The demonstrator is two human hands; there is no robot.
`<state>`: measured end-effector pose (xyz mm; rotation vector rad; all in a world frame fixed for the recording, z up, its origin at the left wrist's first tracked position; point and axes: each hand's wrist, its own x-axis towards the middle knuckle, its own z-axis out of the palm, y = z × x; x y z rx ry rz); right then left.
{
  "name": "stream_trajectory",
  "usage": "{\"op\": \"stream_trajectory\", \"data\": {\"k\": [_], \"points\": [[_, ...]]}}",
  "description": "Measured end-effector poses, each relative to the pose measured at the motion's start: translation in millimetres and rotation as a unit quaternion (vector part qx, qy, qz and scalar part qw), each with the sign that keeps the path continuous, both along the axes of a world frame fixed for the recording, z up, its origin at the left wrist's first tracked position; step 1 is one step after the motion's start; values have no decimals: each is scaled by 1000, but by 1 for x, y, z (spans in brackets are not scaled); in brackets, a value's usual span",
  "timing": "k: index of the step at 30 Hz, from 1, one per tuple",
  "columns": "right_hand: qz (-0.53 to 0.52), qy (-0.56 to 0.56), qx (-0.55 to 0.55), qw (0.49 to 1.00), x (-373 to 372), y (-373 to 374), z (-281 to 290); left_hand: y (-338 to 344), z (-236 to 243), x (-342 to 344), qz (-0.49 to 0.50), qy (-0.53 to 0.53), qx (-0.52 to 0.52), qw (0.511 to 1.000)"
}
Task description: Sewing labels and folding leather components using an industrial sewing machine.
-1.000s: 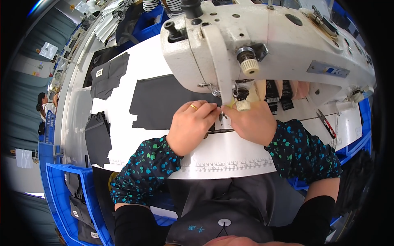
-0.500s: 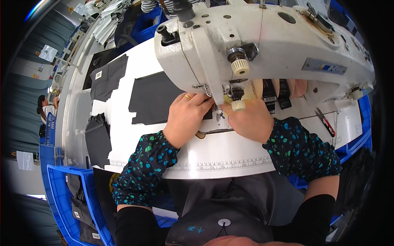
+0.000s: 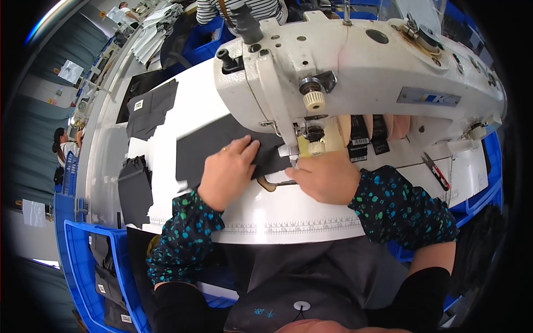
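Head view: our left hand (image 3: 229, 173) lies on the dark grey cloth (image 3: 201, 145), fingers a bit apart. The cloth sits on the white table (image 3: 266, 208), mostly left of the presser foot (image 3: 293, 159) of the sewing machine (image 3: 361, 69). Our right hand (image 3: 326, 176) is by the foot; we cannot tell if its fingers pinch anything. We should keep cloth flat, fingers clear.

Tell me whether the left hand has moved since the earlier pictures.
Yes: judged against the sewing machine, the left hand has moved left, away from the needle area, and now lies on the dark cloth.
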<state>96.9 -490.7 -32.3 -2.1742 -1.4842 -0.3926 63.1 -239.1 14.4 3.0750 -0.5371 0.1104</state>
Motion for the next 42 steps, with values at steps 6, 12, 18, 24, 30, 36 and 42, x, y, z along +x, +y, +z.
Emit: {"op": "stream_trajectory", "data": {"k": [6, 12, 18, 24, 30, 36, 42], "points": [[10, -4, 3, 1000, -8, 3, -3, -24, 31, -28, 18, 60, 86, 994], [-45, -27, -12, 999, -9, 4, -7, -12, 20, 26, -107, -93, -65, 988], [-141, -47, -49, 988, -6, -6, 2, 0, -3, 55, -77, 95, -175, 977], [-22, -126, -15, 992, 1, -7, 9, 5, -12, 46, -68, 159, -249, 953], [64, -249, 73, 964, -1, 9, 9, 7, -20, 54, -36, 272, -443, 853], [107, -157, -6, 982, -9, 7, -4, -11, -20, 45, -36, 78, -228, 970], [87, -158, 47, 983, -11, 5, -4, -9, -16, 49, -4, 127, -235, 964]]}}
